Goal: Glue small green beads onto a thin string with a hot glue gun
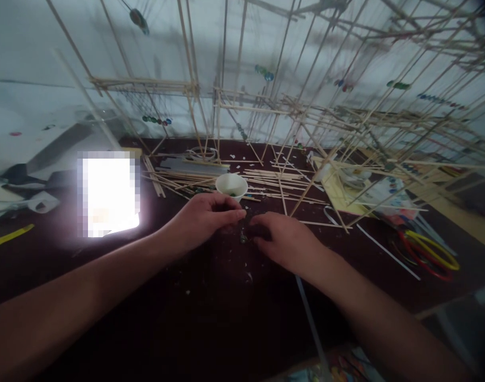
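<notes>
My left hand (210,214) is closed in a pinch, thumb against forefinger, just in front of a small white bowl (226,185). Whatever sits between those fingertips is too small to make out. Close to its right, my right hand (284,233) hovers low over the dark table (210,313), fingers curved, with a gap showing between thumb and forefinger. Between and slightly below the hands are tiny greenish, glassy pieces (243,239), perhaps marbles or beads; whether they lie on the table or hang cannot be told.
Thin wooden sticks (278,180) lie behind the bowl. Tall stick frames (194,87) with strung glassy pieces (157,121) rise along the back. A bright, blurred-out screen (109,196) stands left. At right are yellow and red rings (431,252) and a white strip (387,252).
</notes>
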{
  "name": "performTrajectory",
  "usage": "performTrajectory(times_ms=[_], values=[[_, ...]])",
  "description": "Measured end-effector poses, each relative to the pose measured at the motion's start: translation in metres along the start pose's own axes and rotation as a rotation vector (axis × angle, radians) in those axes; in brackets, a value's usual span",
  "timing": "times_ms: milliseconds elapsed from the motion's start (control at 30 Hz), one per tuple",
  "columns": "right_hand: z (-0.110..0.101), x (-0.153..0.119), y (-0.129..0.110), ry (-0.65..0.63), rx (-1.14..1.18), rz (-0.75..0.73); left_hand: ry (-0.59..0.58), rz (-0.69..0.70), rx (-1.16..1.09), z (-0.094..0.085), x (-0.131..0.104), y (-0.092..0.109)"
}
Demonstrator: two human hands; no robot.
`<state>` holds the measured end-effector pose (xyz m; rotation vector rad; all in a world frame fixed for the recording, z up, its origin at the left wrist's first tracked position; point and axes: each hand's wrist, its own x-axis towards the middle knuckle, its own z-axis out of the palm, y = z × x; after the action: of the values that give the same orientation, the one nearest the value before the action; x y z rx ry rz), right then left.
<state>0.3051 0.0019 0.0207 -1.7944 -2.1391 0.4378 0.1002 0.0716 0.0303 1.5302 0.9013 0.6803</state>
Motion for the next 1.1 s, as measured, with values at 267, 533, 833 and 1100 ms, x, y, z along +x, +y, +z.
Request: performTrajectory(times_ms=[267, 533, 833, 1100], values=[[-0.029, -0.003, 0.009, 0.427, 0.083, 0.008, -0.024, 0.041, 0.038, 0.006, 0.004, -0.015], [-0.021, -0.002, 0.005, 0.568, 0.366, -0.476, -0.063, 0.061, 0.083, 0.008, 0.005, -0.019], [0.004, 0.015, 0.021, 0.300, 0.251, -0.355, -0.072, 0.036, 0.174, 0.002, 0.005, -0.019], [-0.016, 0.014, 0.026, 0.138, 0.042, -0.157, -0.066, 0.050, 0.317, -0.004, 0.005, -0.016]])
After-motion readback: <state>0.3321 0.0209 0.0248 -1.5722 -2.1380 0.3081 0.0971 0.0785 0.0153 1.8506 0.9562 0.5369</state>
